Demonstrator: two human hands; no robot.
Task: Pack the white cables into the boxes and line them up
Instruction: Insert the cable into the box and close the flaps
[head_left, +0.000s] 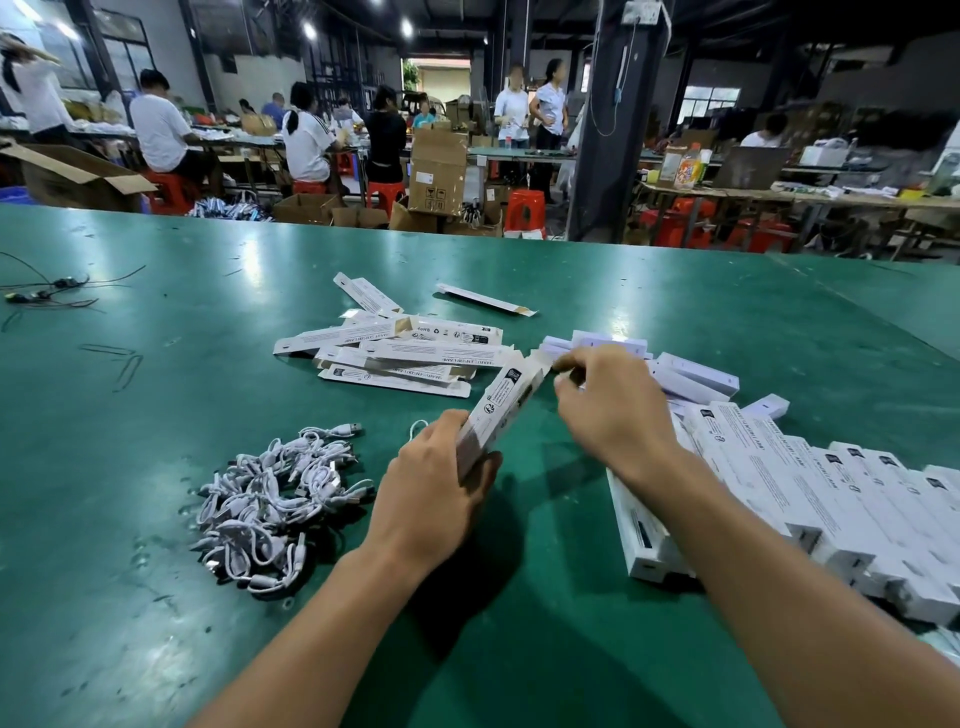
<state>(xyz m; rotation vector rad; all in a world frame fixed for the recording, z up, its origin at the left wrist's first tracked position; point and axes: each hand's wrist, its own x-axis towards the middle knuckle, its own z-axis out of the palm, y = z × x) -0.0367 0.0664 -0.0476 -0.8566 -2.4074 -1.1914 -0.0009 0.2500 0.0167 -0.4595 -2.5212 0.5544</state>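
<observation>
**A:** What lies at the far left?

**B:** A few thin black wires (47, 291) on the green table (156, 415), well apart from everything else.

**A:** And the white cables?

**B:** The white cables (275, 499) sit in a tangled pile on the table, just left of the person's left forearm. A single loop of cable (415, 428) shows just beyond the left hand.

**A:** What's behind that pile?

**B:** A loose heap of flat boxes (395, 353), white and printed, lying across each other toward the middle of the table. Two more lie apart behind the heap.

**A:** What is the left hand doing?

**B:** The left hand (431, 493) grips the lower end of one box (501, 410), fingers and thumb curled round it. The box is raised off the table and tilts up and to the right.

**A:** And the right hand?

**B:** The right hand (613, 410) is at the upper end of that box, its fingertips (569, 361) curled in close to the end flap. I cannot tell whether they pinch the flap, a cable or nothing.

**A:** What's farther right?

**B:** Beyond the right hand, a few plain white boxes (696, 374) lie scattered. Nearer, under and beside the right forearm, a row of boxes (779, 483) lies side by side, touching, running off toward the right edge.
</observation>
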